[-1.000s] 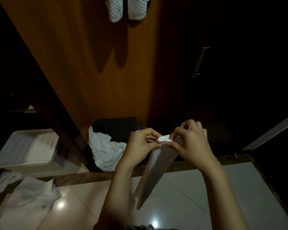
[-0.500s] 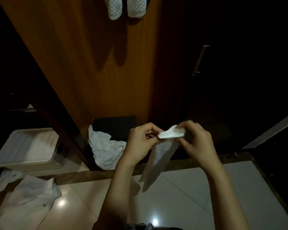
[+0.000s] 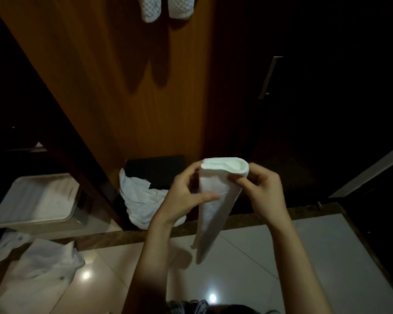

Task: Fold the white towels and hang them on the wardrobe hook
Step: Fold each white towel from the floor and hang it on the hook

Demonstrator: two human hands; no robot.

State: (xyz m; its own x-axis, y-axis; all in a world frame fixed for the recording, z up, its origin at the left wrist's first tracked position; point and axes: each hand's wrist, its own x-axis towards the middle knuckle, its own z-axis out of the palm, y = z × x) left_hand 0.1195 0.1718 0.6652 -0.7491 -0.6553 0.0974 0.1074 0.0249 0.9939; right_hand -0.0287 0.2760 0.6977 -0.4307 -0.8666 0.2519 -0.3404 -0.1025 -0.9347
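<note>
- The wooden wardrobe panel [image 3: 114, 87] rises ahead, with two white towels [image 3: 166, 7] hanging at its top edge.
- On the tiled floor [image 3: 327, 257] lie a plastic bin [image 3: 36, 200] and crumpled white cloths [image 3: 143, 200].
- A folded white towel [image 3: 216, 205] hangs long and narrow between both hands, its folded top end held up.
- The left hand [image 3: 186, 196] pinches its left edge with the thumb laid across the front.
- The right hand [image 3: 261, 189] pinches the top right corner.
</note>
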